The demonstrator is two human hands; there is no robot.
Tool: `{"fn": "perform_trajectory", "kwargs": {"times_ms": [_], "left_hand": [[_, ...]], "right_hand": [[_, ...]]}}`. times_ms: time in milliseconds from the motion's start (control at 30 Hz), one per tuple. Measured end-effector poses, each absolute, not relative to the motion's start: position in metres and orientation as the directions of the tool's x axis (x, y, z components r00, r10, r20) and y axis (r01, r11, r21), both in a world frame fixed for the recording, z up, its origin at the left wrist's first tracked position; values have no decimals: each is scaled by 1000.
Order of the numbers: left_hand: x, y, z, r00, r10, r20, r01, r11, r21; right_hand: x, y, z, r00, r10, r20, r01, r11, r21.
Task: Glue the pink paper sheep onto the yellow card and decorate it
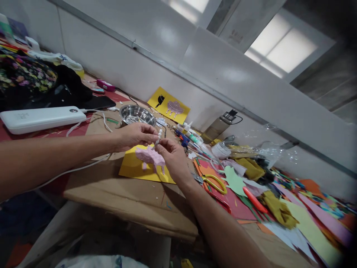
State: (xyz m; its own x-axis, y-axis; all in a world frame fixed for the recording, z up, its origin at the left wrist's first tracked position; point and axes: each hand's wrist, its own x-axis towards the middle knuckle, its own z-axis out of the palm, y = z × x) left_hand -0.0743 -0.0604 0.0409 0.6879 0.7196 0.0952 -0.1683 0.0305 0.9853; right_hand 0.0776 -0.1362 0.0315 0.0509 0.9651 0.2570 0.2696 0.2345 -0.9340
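Above the yellow card (129, 165), my left hand (139, 134) and my right hand (173, 154) meet with fingertips pinched. Between them is a short strip of small, shiny white beads (160, 134), tilted upward; both hands grip it, the right at its lower end. A lilac paper cutout (149, 156) with short legs lies on the card, partly covered by my hands. Behind them stands a round metal bowl (138, 111) with small pale pieces inside. Leaning on the wall is a second yellow card (169, 105) bearing a dotted lilac shape and a small black shape.
Yellow-handled scissors (214, 184), a red cutter (254, 200) and cut coloured paper (233, 180) lie on the right. A glue gun (182, 138) and bottle (219, 126) stand near the wall. On the left, a white power bank (43, 119) trails a cable.
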Motion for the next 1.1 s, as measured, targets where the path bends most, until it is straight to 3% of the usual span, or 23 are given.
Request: {"fn": "perform_trajectory", "kwargs": {"times_ms": [133, 233, 367, 733, 967, 1100], "left_hand": [[-74, -61, 39, 577, 776, 256, -98, -245, 964], [-75, -63, 39, 482, 747, 458, -6, -520, 854], [-76, -68, 42, 556, 658, 507, 40, -630, 775], [-78, -65, 40, 661, 645, 384, 118, -594, 796], [-79, -60, 44, 709, 652, 268, 66, -440, 896], [-79, -61, 46, 689, 666, 286, 82, -464, 882]], "right_hand": [[79, -137, 32, 79, 956, 281, 326, 242, -914], [81, -138, 32, 88, 953, 288, 362, 239, -901], [82, -140, 33, 58, 951, 305, 369, 264, -891], [84, -139, 27, 11, 932, 361, 451, 318, -834], [84, -141, 26, -33, 930, 367, 455, 341, -823], [84, -142, 27, -34, 931, 364, 457, 338, -822]]}}
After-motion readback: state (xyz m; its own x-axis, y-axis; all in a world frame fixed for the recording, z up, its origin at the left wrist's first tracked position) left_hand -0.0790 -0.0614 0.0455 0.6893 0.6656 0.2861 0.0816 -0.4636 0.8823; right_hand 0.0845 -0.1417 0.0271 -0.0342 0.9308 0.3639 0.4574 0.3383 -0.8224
